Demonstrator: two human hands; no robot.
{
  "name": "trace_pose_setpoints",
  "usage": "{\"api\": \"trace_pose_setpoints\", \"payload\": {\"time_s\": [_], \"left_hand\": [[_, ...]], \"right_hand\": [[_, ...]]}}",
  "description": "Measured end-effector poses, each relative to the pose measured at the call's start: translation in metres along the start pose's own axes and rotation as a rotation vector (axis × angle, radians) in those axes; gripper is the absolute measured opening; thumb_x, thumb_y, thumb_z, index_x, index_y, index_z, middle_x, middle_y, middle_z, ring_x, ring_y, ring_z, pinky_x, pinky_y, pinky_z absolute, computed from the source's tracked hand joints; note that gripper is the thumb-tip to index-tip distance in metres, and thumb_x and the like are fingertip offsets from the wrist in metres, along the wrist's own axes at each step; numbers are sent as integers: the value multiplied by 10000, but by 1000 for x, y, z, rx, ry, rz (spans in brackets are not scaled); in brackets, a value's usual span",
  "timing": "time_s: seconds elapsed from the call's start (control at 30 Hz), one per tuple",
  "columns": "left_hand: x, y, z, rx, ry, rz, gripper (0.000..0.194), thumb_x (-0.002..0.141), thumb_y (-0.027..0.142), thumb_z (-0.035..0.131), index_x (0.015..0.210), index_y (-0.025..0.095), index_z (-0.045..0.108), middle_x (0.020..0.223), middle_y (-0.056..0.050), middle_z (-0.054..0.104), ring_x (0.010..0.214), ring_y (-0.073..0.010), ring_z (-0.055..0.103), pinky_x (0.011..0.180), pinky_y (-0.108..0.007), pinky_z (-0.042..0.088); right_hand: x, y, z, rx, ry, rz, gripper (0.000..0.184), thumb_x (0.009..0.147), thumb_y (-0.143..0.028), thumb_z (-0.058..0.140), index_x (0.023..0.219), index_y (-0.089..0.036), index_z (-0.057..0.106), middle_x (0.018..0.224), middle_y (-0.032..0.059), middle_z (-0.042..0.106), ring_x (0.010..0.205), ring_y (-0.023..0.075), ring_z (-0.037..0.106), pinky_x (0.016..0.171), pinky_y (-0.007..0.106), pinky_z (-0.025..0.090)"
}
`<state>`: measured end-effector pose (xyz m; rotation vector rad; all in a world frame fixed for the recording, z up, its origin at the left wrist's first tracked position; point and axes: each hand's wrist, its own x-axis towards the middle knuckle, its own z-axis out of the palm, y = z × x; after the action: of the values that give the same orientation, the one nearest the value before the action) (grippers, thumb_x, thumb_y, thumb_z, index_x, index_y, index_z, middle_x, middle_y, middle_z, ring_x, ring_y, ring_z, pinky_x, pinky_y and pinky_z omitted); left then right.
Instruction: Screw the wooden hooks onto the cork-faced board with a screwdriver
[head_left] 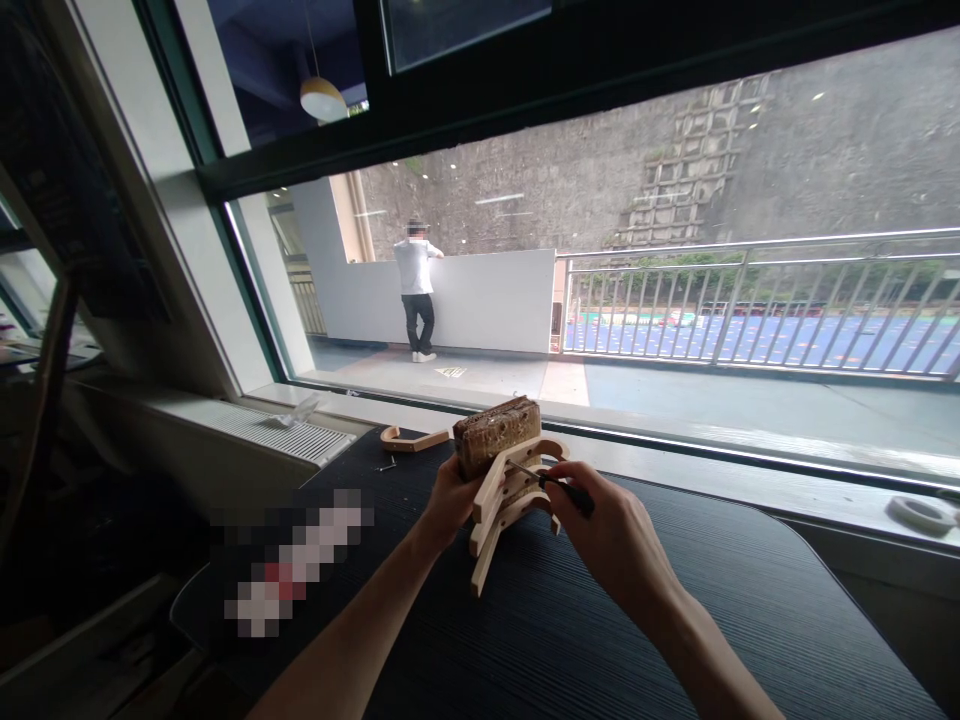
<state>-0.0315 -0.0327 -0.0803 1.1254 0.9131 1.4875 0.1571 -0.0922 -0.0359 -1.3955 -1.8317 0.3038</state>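
Note:
My left hand is closed around the near left side of a brown, rough-faced wooden block, holding it tilted over the dark table. Several pale curved wooden hooks are set side by side along the block's near face. In my right hand is a screwdriver with a black handle; its thin shaft points left and its tip meets one of the hooks. Whether a screw sits under the tip is too small to tell. Another loose wooden hook lies at the table's far left edge.
Small screws lie near the loose hook. The dark table ends at a window sill, where a roll of tape rests at right. Clear plastic lies on the white vent at left. A person stands outside the window.

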Motion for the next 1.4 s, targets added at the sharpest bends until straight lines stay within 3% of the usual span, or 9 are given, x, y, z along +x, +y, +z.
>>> {"api": "trace_pose_setpoints", "payload": {"time_s": [0.13, 0.23, 0.3, 0.47, 0.57, 0.73, 1.1, 1.23, 1.4], "left_hand": [[0, 0, 0, 3, -7, -1, 410, 482, 196, 846, 860, 124, 706, 743, -29, 707, 604, -142, 609, 568, -226, 478], [-1, 1, 1, 13, -16, -7, 390, 481, 178, 845, 840, 116, 707, 738, -33, 705, 593, -135, 601, 560, -221, 474], [-1, 1, 0, 21, -19, -10, 358, 488, 180, 843, 811, 107, 706, 704, -33, 698, 576, -132, 593, 551, -221, 471], [3, 2, -4, 20, -13, 2, 361, 484, 201, 846, 803, 103, 707, 697, -38, 699, 576, -145, 600, 558, -235, 480], [6, 1, -8, 21, 15, 31, 391, 469, 201, 852, 819, 111, 704, 725, -34, 708, 607, -157, 617, 574, -235, 487], [8, -3, -10, 43, 1, 60, 412, 505, 239, 846, 872, 121, 701, 767, -35, 721, 655, -184, 642, 604, -249, 500], [4, 1, -2, 62, -88, 117, 490, 522, 119, 828, 983, 144, 663, 932, -85, 717, 816, -243, 663, 718, -313, 533], [7, -4, -7, 91, -70, 103, 402, 541, 131, 820, 918, 141, 679, 855, -74, 716, 736, -217, 654, 653, -294, 524], [10, -2, -11, 88, -1, -17, 323, 459, 110, 834, 756, 100, 708, 668, -51, 694, 579, -184, 609, 535, -265, 476]], "right_hand": [[-4, -3, -4, -109, -9, -238, 238, 871, -277, 496, 1087, -287, 596, 998, 9, 677, 739, 164, 626, 626, 266, 419], [-7, -5, -5, -168, -21, -346, 228, 898, -238, 444, 1086, -253, 572, 1005, 21, 670, 790, 177, 633, 635, 277, 407], [-7, -4, -3, -142, -21, -318, 197, 898, -259, 448, 1048, -239, 575, 947, 22, 680, 762, 180, 634, 628, 281, 405], [8, 1, 4, 152, -10, -43, 168, 853, -361, 520, 929, -234, 600, 787, 4, 680, 693, 164, 611, 623, 262, 432], [24, 2, 5, 212, -26, 4, 174, 826, -385, 542, 872, -229, 603, 750, -3, 672, 647, 154, 593, 593, 255, 431], [36, -2, -2, 106, -26, -19, 183, 795, -409, 568, 848, -238, 611, 677, -23, 653, 567, 143, 554, 549, 257, 402], [12, -11, -22, -83, -98, -152, 112, 809, -273, 551, 884, -272, 634, 781, -25, 701, 658, 159, 617, 579, 245, 389], [12, -6, -17, -230, -66, -217, 159, 833, -261, 533, 944, -273, 645, 766, -6, 708, 624, 172, 630, 546, 253, 350], [11, -10, -4, -293, -67, -261, 232, 902, -266, 441, 1034, -256, 632, 850, 11, 720, 693, 197, 664, 562, 277, 342]]}}
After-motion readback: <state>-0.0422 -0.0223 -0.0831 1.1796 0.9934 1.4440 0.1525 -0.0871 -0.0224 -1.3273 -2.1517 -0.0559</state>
